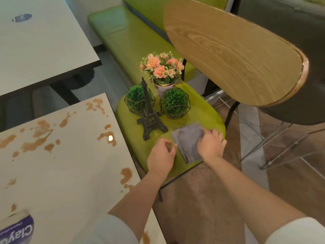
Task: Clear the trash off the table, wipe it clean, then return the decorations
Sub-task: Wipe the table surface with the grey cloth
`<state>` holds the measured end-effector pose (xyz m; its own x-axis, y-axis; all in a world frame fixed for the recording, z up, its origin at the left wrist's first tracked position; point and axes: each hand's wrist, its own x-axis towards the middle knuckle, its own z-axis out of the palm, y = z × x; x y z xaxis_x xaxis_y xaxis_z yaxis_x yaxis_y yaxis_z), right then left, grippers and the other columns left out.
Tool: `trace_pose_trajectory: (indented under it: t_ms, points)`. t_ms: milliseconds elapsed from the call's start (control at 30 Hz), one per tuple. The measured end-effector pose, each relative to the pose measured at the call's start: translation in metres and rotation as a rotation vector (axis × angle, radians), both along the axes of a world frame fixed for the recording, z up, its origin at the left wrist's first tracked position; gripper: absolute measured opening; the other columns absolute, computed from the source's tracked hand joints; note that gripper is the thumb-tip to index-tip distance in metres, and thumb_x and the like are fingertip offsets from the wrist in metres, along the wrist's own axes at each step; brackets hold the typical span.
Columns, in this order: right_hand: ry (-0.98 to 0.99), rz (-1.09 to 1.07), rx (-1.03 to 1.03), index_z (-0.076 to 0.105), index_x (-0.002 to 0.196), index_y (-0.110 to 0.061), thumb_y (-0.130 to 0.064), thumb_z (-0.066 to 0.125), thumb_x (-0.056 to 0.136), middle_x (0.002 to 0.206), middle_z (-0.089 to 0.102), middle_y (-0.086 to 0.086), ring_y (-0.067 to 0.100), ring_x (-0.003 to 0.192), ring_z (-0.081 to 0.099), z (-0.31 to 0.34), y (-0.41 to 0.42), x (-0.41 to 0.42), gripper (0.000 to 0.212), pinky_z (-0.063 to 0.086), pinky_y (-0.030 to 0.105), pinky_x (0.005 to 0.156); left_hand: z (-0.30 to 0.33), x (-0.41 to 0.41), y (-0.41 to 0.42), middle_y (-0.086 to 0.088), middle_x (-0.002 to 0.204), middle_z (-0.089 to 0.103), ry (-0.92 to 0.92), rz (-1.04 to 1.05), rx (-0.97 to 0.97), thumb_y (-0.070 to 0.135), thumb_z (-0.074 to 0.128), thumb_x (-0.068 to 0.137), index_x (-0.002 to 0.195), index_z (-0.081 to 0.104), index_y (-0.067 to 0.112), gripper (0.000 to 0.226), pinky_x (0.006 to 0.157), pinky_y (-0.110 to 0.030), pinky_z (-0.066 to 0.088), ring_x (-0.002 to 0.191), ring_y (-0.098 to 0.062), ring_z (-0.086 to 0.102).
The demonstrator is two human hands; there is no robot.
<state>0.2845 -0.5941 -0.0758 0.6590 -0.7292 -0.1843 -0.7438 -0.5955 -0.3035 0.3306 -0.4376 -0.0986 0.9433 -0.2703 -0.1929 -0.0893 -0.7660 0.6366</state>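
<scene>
A folded grey cloth [188, 141] lies on the green chair seat [207, 110], its long axis running from about 11 to 5 o'clock. The right hand [211, 143] rests on the cloth's right edge, fingers curled onto the fabric. The left hand [161, 155] hovers just at the cloth's 9 o'clock side, fingers loosely bent, holding nothing. The Eiffel Tower model [148, 113], two green moss balls [175, 103] and flower pot [162, 71] stand at the cloth's 11 to 12 o'clock. The stained worktop [61, 155] lies at 9 o'clock.
</scene>
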Motion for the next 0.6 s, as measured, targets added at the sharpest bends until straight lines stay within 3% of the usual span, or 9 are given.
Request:
trace_pose_trajectory:
  t_ms: [167,333,400,467,533,600]
  points:
    - [0.057,-0.065,0.077,0.044,0.140,-0.014,-0.039,0.055,0.095,0.137,0.043,0.014,0.034,0.127,0.036,-0.012,-0.003,-0.024,0.052,0.031,0.040,0.104,-0.002,-0.009,-0.019,0.002,0.106,0.058,-0.028,-0.084,0.238,0.075,0.046,0.082,0.103,0.062,0.025,0.057,0.081,-0.038,0.052,0.104,-0.020,0.055]
    - [0.056,-0.180,0.250,0.060,0.119,-0.012,-0.040,0.063,0.090,0.123,0.059,0.013,0.034,0.123,0.045,-0.012,0.005,-0.036,0.041,0.040,0.036,0.094,-0.002,-0.014,-0.027,-0.006,0.120,0.053,-0.056,-0.159,0.352,0.068,0.052,0.084,0.116,0.060,0.015,0.063,0.088,-0.039,0.047,0.118,-0.024,0.046]
    - [-0.054,-0.185,0.327,0.064,0.099,-0.012,-0.033,0.067,0.084,0.106,0.065,0.013,0.033,0.110,0.054,-0.010,0.010,-0.043,0.025,0.042,0.033,0.081,0.000,-0.018,-0.023,-0.005,0.121,0.052,-0.043,-0.188,0.327,0.062,0.054,0.087,0.117,0.059,0.018,0.054,0.090,-0.038,0.046,0.119,-0.023,0.045]
    - [-0.261,-0.219,0.430,0.056,0.080,-0.014,-0.019,0.068,0.079,0.085,0.061,0.008,0.027,0.085,0.057,-0.002,0.017,-0.051,0.013,0.039,0.030,0.063,0.006,-0.020,-0.018,-0.004,0.121,0.051,-0.008,-0.197,0.255,0.055,0.056,0.090,0.118,0.059,0.022,0.043,0.093,-0.039,0.044,0.120,-0.024,0.044]
    - [-0.415,-0.240,0.525,0.048,0.076,-0.014,-0.009,0.066,0.080,0.071,0.052,0.001,0.018,0.067,0.048,0.011,0.028,-0.059,0.019,0.034,0.030,0.054,0.013,-0.022,-0.010,-0.004,0.120,0.053,0.037,-0.196,0.135,0.050,0.053,0.093,0.119,0.058,0.023,0.038,0.096,-0.039,0.042,0.119,-0.024,0.046]
    - [-0.501,-0.194,0.590,0.048,0.077,-0.014,-0.005,0.062,0.081,0.068,0.049,-0.001,0.016,0.063,0.043,0.023,0.039,-0.067,0.017,0.032,0.027,0.054,0.019,-0.025,-0.001,-0.004,0.119,0.054,0.032,-0.204,-0.017,0.044,0.050,0.097,0.123,0.056,0.021,0.034,0.098,-0.040,0.042,0.117,-0.025,0.049]
